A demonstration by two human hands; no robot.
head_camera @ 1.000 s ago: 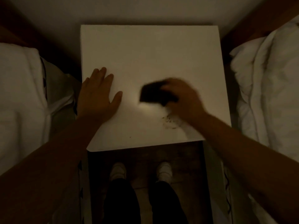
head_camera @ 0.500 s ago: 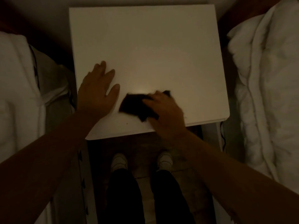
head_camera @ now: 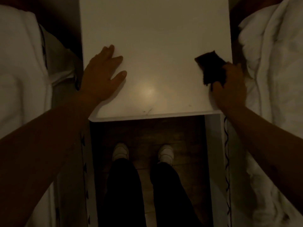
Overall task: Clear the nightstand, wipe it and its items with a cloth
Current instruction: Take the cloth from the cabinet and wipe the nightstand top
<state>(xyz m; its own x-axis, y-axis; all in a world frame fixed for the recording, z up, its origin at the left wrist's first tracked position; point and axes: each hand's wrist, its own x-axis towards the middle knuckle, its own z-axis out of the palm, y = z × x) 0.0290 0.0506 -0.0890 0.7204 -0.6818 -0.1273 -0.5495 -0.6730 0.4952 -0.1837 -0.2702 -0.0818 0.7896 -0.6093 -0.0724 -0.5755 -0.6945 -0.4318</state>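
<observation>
The dark cloth [head_camera: 210, 68] is gripped by the right hand [head_camera: 229, 89] at the tabletop's [head_camera: 155, 38] right edge; unwiped top lies leftward. The left hand [head_camera: 101, 76] is laid flat, open.

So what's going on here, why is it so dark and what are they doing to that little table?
A person is wiping a white nightstand in dim light. The right hand grips a dark cloth near the top's right edge. The left hand lies flat on the left side, fingers spread. Nothing else sits on the top; white bedding flanks it.
</observation>
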